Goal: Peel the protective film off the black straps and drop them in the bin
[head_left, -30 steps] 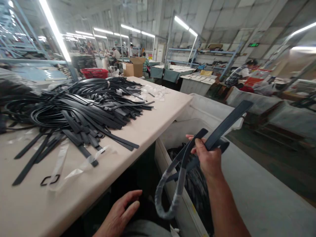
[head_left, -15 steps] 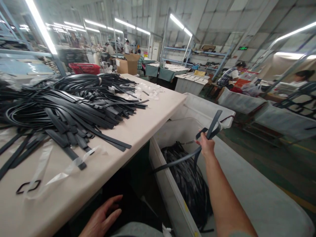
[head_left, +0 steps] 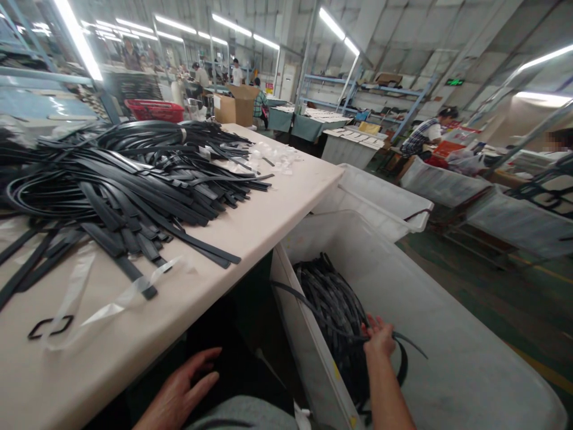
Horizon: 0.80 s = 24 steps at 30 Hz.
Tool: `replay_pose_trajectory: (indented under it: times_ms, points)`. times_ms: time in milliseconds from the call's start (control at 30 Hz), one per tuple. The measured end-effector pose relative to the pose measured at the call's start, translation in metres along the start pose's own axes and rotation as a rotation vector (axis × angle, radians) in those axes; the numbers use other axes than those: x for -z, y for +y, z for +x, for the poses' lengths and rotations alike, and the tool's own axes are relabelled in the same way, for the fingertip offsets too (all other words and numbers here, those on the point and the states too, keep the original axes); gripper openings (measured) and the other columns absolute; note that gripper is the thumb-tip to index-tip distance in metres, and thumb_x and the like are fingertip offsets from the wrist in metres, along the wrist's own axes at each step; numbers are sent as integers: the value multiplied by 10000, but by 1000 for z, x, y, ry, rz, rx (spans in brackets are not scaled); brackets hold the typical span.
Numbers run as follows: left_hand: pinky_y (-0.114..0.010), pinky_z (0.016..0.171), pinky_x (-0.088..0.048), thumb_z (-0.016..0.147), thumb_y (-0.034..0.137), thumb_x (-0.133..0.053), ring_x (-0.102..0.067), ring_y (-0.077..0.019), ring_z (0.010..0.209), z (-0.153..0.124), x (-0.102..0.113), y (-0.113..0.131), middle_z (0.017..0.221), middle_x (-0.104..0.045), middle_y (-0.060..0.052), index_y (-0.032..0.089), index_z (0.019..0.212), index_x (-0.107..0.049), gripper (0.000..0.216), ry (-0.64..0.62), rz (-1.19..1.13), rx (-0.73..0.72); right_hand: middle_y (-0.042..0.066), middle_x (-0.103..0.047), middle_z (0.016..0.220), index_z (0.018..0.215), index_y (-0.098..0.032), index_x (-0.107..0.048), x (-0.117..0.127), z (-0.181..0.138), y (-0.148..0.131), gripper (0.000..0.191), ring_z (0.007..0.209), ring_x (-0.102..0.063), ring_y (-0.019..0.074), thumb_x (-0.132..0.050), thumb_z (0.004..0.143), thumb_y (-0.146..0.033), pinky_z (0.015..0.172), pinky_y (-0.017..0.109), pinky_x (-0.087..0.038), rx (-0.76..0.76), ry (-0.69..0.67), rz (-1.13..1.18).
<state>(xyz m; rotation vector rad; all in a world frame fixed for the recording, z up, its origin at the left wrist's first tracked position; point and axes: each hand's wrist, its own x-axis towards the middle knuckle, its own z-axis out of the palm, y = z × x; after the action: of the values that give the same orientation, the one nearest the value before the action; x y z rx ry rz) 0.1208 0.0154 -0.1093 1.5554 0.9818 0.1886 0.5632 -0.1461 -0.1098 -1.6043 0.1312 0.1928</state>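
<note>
The right hand (head_left: pixel 379 337) is seen down inside a big white bin (head_left: pixel 447 334). Its fingers are spread on a black strap (head_left: pixel 405 352), which is touched but not gripped, as far as can be told. The strap is bent in a loop just beside the hand and lies on top of a heap of black straps (head_left: pixel 333 304) in the bin, under and ahead of the hand.

The left hand (head_left: pixel 179 391) is held loose and flat, low down, with nothing in it. It is kept near a grey lap (head_left: pixel 242 415).

Above the left hand, a pale table (head_left: pixel 277 209) is seen. A big pile of black straps (head_left: pixel 120 179) is spread on it. A small black buckle (head_left: pixel 50 326) and clear plastic strips (head_left: pixel 111 304) are laid near the table's edge.
</note>
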Motion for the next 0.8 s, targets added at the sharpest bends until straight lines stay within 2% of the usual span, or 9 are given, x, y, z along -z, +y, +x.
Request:
replay_pose_trajectory:
  times_ms: [100, 200, 267, 333, 433, 500, 567, 667, 800]
  points:
    - [-430, 1058, -451, 823, 558, -564, -608, -291, 1181, -2, 0, 4, 1286, -660, -76, 237, 1235, -636, 527, 0, 5, -16, -5, -635, 733, 937, -170, -586, -27, -15, -23, 549, 473, -493, 96, -350, 919, -665, 498, 260, -452, 37, -186, 14]
    - [-458, 1098, -402, 845, 569, -549, -574, -298, 1224, -4, 1, 13, 1303, -648, -82, 232, 1232, -639, 521, 26, -42, -34, -3, -675, 696, 879, -177, -614, -60, -64, -54, 580, 393, -402, 73, -420, 851, -724, 493, 253, -437, 123, -558, -1]
    - [-464, 1107, -387, 844, 588, -557, -568, -298, 1228, -7, 3, 25, 1302, -647, -84, 240, 1232, -640, 528, 42, -119, -53, 18, -661, 638, 739, -178, -614, -79, -112, -68, 560, 465, -515, 107, -453, 859, -700, 466, 232, -387, 131, -831, -44]
    - [-460, 1081, -414, 833, 612, -573, -595, -295, 1189, -12, 6, 40, 1290, -654, -91, 243, 1243, -632, 555, 41, -247, -81, 55, -670, 600, 676, -158, -639, -92, -163, -73, 537, 497, -567, 141, -541, 841, -659, 479, 247, -399, 111, -1096, -103]
    - [-434, 1036, -450, 804, 628, -616, -618, -290, 1145, -24, 13, 66, 1264, -665, -106, 224, 1261, -623, 609, 37, -475, -185, 42, -660, 629, 742, -157, -658, -103, -226, -67, 495, 583, -578, 147, -467, 921, -578, 582, 263, -437, 148, -1515, -234]
    - [-421, 1008, -463, 770, 634, -653, -629, -294, 1109, -34, 19, 82, 1221, -684, -116, 195, 1246, -637, 648, 58, -582, -274, 22, -640, 659, 747, -167, -652, -108, -255, -59, 454, 640, -577, 147, -439, 951, -511, 639, 264, -438, 220, -1706, -358]
    - [-401, 953, -486, 758, 627, -670, -656, -285, 1019, -42, 27, 94, 1111, -724, -118, 160, 1173, -685, 624, 125, -637, -288, 10, -634, 666, 729, -173, -656, -113, -273, -49, 401, 668, -586, 153, -458, 946, -446, 654, 261, -434, 251, -1801, -467]
    - [-327, 829, -509, 812, 569, -645, -673, -224, 851, -50, 34, 98, 948, -752, -102, 130, 1012, -748, 493, 264, -710, -204, 8, -657, 671, 755, -184, -679, -119, -283, -32, 350, 684, -609, 173, -471, 915, -415, 663, 273, -441, 218, -1886, -551]
    - [-207, 503, -417, 815, 504, -671, -541, -102, 521, -54, 30, 90, 670, -674, -29, 121, 947, -738, 411, 272, -812, -196, 60, -711, 817, 900, -195, -716, -117, -287, -12, 488, 737, -618, 220, -447, 871, -601, 685, 326, -471, 177, -1877, -606]
